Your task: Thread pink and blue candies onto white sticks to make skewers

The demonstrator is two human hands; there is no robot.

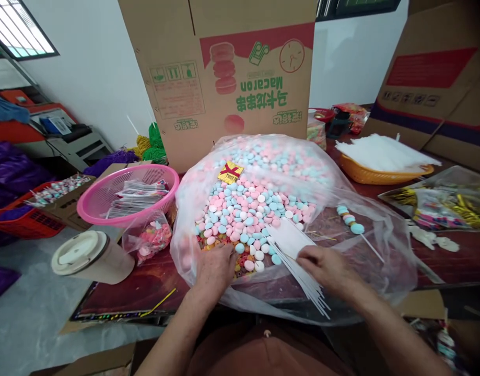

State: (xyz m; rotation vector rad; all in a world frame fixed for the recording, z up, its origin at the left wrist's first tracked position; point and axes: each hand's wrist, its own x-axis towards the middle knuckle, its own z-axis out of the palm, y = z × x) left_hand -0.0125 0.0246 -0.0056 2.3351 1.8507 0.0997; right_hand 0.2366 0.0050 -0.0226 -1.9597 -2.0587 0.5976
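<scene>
Many white sticks (pixel 307 282), long axes slanting down-right; right hand (pixel 326 267), left hand (pixel 216 267) curled, grips unclear.

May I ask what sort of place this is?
Probably a small sweets workshop: pastel round candies in a translucent plastic bag, a brown cardboard "Macaron" carton, and a pink perforated plastic basket.

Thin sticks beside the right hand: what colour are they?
The thin sticks are white; they show best in the head view.
</scene>
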